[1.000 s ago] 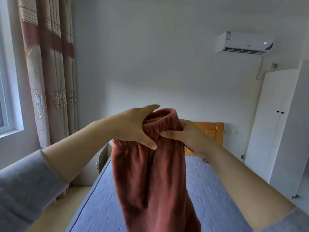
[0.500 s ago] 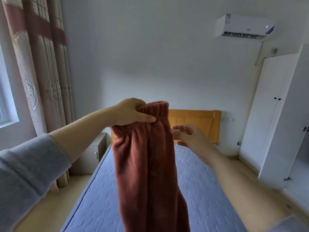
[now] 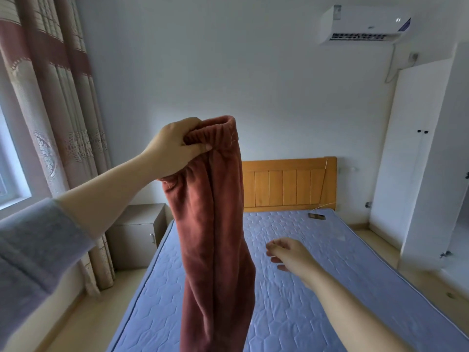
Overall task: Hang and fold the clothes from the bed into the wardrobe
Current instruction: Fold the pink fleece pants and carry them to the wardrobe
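Your left hand [image 3: 175,148] grips the trousers [image 3: 215,237] by the waistband, legs hanging straight down; your right hand [image 3: 286,252], loose and empty, is just right of them.

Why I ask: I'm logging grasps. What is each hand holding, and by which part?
The left hand grips the trousers by their waistband; the right hand holds nothing.

Soft daylight from the window [image 3: 10,174] at left; edges bend, right hand [image 3: 286,252] slightly blurred.
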A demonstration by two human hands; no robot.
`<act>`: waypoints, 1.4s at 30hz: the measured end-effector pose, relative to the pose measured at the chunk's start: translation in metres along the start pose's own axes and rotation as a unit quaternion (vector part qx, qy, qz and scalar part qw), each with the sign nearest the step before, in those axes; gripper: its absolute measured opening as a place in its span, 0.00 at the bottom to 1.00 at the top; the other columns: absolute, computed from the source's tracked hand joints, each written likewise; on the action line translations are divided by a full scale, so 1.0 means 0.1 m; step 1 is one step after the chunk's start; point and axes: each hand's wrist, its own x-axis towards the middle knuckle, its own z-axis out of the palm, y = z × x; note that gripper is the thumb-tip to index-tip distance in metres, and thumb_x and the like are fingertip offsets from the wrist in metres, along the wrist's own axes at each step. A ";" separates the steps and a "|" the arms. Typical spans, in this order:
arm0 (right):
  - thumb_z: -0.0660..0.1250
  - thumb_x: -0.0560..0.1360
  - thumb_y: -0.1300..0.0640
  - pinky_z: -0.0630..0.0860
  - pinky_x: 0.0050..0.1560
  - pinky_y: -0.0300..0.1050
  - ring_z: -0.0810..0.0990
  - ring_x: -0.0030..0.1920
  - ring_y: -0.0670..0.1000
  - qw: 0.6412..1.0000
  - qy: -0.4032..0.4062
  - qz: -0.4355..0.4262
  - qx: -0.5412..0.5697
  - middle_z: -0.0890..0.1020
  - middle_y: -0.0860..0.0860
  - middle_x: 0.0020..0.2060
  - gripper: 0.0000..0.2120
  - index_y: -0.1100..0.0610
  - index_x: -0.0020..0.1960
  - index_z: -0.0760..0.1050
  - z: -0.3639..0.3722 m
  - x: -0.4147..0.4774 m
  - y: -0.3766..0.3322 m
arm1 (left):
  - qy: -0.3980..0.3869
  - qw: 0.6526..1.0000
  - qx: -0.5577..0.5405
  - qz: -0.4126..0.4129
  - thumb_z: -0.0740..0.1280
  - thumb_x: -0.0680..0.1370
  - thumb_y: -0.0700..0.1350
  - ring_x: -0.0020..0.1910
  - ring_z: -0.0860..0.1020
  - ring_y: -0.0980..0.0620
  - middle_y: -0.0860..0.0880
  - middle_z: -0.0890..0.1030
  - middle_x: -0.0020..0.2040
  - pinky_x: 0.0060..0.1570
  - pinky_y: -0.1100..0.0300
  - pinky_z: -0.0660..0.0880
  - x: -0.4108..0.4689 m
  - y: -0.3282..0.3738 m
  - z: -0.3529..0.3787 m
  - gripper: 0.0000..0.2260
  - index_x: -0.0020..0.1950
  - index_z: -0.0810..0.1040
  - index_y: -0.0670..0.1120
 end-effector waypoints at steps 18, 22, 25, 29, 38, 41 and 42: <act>0.67 0.78 0.52 0.69 0.32 0.38 0.76 0.36 0.46 0.956 0.001 0.067 0.284 0.78 0.50 0.39 0.09 0.57 0.54 0.76 0.28 0.14 0.40 | 0.037 0.998 -0.007 -0.051 0.71 0.74 0.48 0.44 0.75 0.48 0.50 0.79 0.42 0.39 0.58 0.66 0.00 0.01 0.11 0.10 0.52 0.78 0.45; 0.69 0.77 0.57 0.76 0.41 0.45 0.80 0.43 0.51 0.953 0.132 0.041 0.269 0.81 0.54 0.47 0.04 0.57 0.51 0.77 -0.15 0.14 0.54 | 0.015 0.995 -0.005 -0.098 0.71 0.74 0.51 0.42 0.75 0.46 0.49 0.78 0.40 0.41 0.56 0.66 -0.09 -0.13 0.23 0.12 0.49 0.78 0.43; 0.69 0.77 0.57 0.78 0.55 0.51 0.81 0.52 0.54 0.956 0.198 0.023 0.214 0.82 0.55 0.52 0.04 0.57 0.50 0.79 -0.53 0.11 0.64 | -0.015 0.990 -0.017 -0.139 0.71 0.75 0.53 0.42 0.76 0.44 0.47 0.80 0.40 0.41 0.54 0.69 -0.20 -0.18 0.45 0.13 0.46 0.78 0.44; 0.68 0.77 0.60 0.73 0.48 0.42 0.79 0.47 0.50 0.947 0.277 -0.002 0.160 0.81 0.54 0.49 0.05 0.60 0.51 0.80 -1.04 -0.02 0.74 | -0.051 0.984 -0.048 -0.161 0.71 0.74 0.55 0.41 0.77 0.47 0.50 0.80 0.37 0.36 0.58 0.69 -0.31 -0.09 0.82 0.10 0.40 0.78 0.50; 0.66 0.78 0.58 0.70 0.43 0.43 0.77 0.40 0.47 0.939 0.343 -0.005 -0.020 0.80 0.48 0.40 0.07 0.51 0.42 0.77 -1.94 -0.36 1.22 | -0.121 0.969 -0.110 -0.185 0.70 0.74 0.57 0.34 0.74 0.53 0.51 0.78 0.34 0.32 0.59 0.66 -0.46 0.43 1.72 0.13 0.38 0.77 0.49; 0.66 0.78 0.58 0.71 0.47 0.44 0.78 0.44 0.51 0.947 0.313 0.008 -0.077 0.81 0.49 0.41 0.05 0.54 0.44 0.80 -1.95 -0.29 1.41 | -0.125 0.958 -0.126 -0.225 0.71 0.73 0.57 0.33 0.74 0.52 0.51 0.77 0.33 0.33 0.58 0.69 -0.67 0.43 1.85 0.15 0.37 0.77 0.47; 0.66 0.78 0.58 0.70 0.48 0.44 0.79 0.45 0.52 0.950 0.295 0.013 -0.100 0.82 0.51 0.42 0.05 0.57 0.46 0.80 -1.90 -0.24 1.46 | -0.128 0.954 -0.126 -0.241 0.72 0.73 0.57 0.34 0.75 0.52 0.50 0.78 0.34 0.35 0.57 0.70 -0.79 0.39 1.87 0.14 0.37 0.78 0.47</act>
